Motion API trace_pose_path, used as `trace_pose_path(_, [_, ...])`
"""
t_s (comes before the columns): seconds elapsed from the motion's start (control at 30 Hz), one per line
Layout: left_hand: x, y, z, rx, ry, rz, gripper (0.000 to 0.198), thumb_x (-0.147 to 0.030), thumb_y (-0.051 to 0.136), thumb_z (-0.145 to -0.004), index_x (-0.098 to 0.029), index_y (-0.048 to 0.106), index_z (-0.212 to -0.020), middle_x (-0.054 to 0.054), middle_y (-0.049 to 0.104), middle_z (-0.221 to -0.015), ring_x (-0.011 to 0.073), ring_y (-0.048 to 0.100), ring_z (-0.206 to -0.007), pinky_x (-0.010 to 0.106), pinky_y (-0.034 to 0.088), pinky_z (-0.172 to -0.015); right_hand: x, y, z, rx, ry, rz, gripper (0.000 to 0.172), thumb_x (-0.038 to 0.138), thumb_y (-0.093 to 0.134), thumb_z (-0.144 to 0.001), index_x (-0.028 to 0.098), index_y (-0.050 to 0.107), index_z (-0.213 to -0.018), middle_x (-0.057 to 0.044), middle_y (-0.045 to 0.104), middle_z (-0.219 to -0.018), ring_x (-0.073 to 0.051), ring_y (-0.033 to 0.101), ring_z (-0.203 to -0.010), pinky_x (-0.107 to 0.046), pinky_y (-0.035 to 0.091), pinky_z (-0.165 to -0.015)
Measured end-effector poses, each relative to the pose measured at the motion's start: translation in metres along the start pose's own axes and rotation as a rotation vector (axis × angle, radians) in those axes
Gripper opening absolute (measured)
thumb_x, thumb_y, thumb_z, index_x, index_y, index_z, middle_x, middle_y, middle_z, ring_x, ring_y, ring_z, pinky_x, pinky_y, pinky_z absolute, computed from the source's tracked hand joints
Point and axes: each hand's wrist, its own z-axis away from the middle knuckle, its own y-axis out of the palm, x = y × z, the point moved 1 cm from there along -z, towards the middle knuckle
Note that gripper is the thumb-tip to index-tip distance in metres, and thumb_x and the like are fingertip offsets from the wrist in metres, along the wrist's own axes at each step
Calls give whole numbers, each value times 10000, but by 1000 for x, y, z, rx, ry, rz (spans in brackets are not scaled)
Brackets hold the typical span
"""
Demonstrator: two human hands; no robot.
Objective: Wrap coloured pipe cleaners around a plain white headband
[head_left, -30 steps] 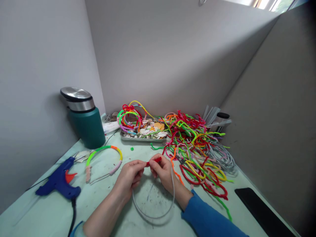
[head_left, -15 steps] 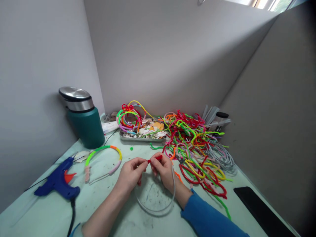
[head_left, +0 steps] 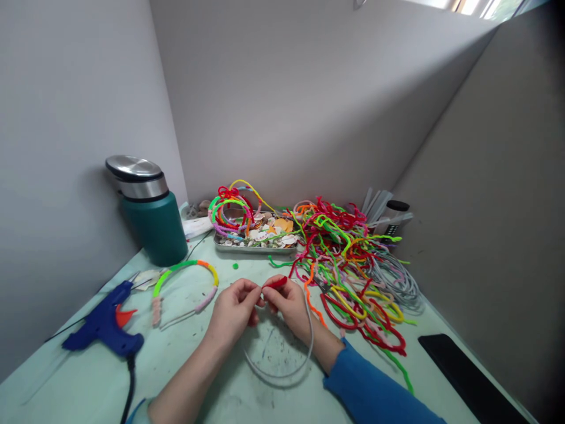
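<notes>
My left hand (head_left: 233, 309) and my right hand (head_left: 286, 301) meet above the pale green table (head_left: 66, 377), fingers pinched together. Between them is a red pipe cleaner (head_left: 276, 283) at the top of a grey headband (head_left: 291, 371). The headband curves down under both wrists toward me. Both hands grip the red pipe cleaner where it meets the band.
A blue glue gun (head_left: 103, 327) lies at the left, a multicoloured headband (head_left: 185, 274) beside it. Behind stand a teal flask (head_left: 152, 215) and a metal tray (head_left: 253, 241) of shells. A heap of coloured pipe cleaners (head_left: 348, 259) and a black phone (head_left: 468, 374) are at the right.
My hands have drawn closer together and shifted slightly away from me. The red pipe cleaner's free end has turned a little between my fingers. Nothing else has moved.
</notes>
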Motion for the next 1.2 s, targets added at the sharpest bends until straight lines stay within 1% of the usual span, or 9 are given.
trace_pose_path(0.2, [2, -4, 0, 46, -151, 123, 237, -341, 650, -677, -122, 563, -697, 6, 616, -616, 57, 480, -379, 174, 367, -375, -1, -2, 0, 21, -25, 40, 164, 288, 653, -725, 142, 583, -752, 32, 561, -581, -61, 448, -447, -185, 347, -431])
trace_pose_path(0.47, [4, -9, 0, 171, -390, 405, 155, -216, 636, -635, -130, 508, -616, -49, 508, -495, 9, 306, -304, 144, 200, -299, 7, -1, 6, 55, -72, 107, 111, 247, 634, -737, 144, 590, -733, 34, 544, -575, -64, 451, -444, -189, 356, -429])
trace_pose_path(0.57, [4, -8, 1, 189, -413, 413, 144, -203, 618, -634, -136, 490, -626, -57, 496, -488, 0, 262, -296, 136, 176, -298, 8, 0, 6, 59, -68, 114, 123, 256, 636, -737, 144, 586, -725, 30, 549, -589, -67, 458, -454, -193, 362, -436])
trace_pose_path(0.63, [4, -6, 2, 131, -346, 320, 147, -242, 600, -665, -145, 490, -660, -51, 516, -507, 7, 269, -293, 141, 183, -290, 7, 0, 5, 44, -58, 113, 135, 264, 639, -736, 144, 581, -715, 31, 549, -590, -66, 455, -451, -192, 357, -431])
trace_pose_path(0.73, [4, -1, 3, -26, -109, 97, 190, -342, 560, -732, -166, 488, -737, -32, 575, -600, 30, 332, -296, 159, 232, -277, 3, -1, 1, -19, -49, 75, 145, 277, 631, -744, 147, 569, -723, 43, 536, -560, -60, 441, -424, -185, 340, -415])
trace_pose_path(0.87, [5, 3, 5, -71, 110, -158, 198, -342, 543, -760, -197, 531, -894, -23, 601, -723, 69, 445, -365, 191, 327, -311, -1, -4, -3, -79, -45, -11, 159, 299, 621, -750, 150, 568, -746, 46, 539, -559, -54, 437, -406, -178, 330, -404])
trace_pose_path(1.03, [1, 1, 10, -139, 417, -496, 177, -228, 503, -803, -213, 629, -927, 25, 657, -884, 146, 614, -703, 244, 470, -582, -2, -4, -3, -67, -34, -68, 165, 304, 625, -757, 146, 578, -754, 44, 534, -561, -53, 442, -419, -174, 329, -411])
trace_pose_path(1.1, [0, 0, 11, -163, 539, -582, 202, -197, 490, -815, -208, 646, -943, 38, 667, -910, 165, 614, -820, 268, 473, -697, 0, -4, -3, -55, -30, -84, 171, 308, 623, -758, 145, 576, -744, 43, 536, -561, -50, 437, -416, -173, 325, -411])
trace_pose_path(1.2, [0, 0, 11, -182, 629, -647, 222, -188, 477, -831, -190, 656, -963, 48, 675, -916, 163, 614, -843, 275, 466, -752, 1, -2, -3, -44, -13, -94, 181, 309, 624, -754, 142, 569, -714, 40, 544, -559, -45, 435, -408, -170, 312, -406])
